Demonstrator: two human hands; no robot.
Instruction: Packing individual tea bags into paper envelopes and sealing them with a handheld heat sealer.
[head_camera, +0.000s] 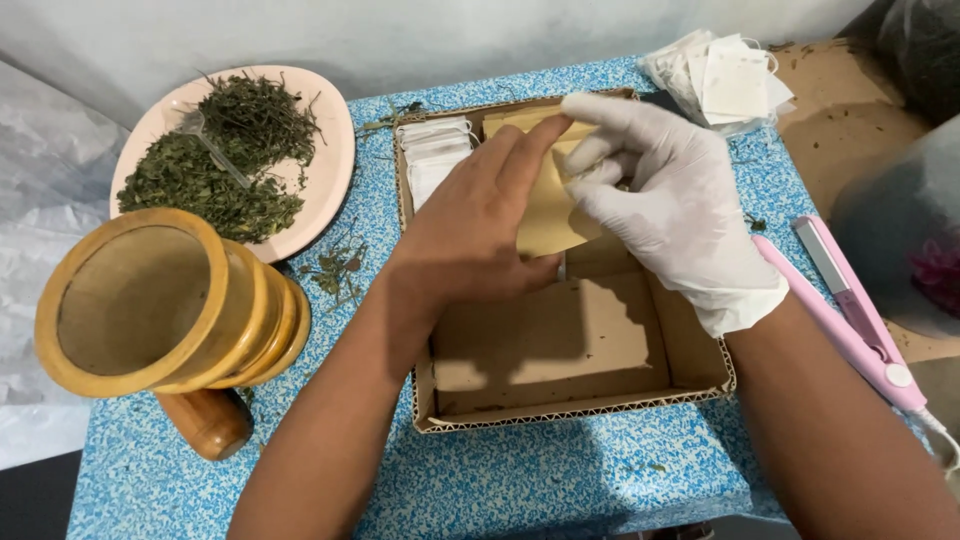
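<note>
Wooden mortar (150, 305) stood far left, near a pink plate (335, 150) of dried herbs (225, 160). Bare left hand (470, 235) and white-gloved right hand (680, 215) both pinched a tan paper envelope (545, 215) over the open cardboard box (580, 400). White tea bags (435, 155) stacked in the box's back corner. Pink sealer (860, 320) lay far right.

Tan paper envelope (545, 215): flat, small, kraft-coloured, held upright-tilted above far half of shallow cardboard box (560, 350). Bare left hand (470, 240) pinches it from left, index finger along top edge; white-gloved right hand (670, 200) grips right side. Lower corner near box floor.
</note>
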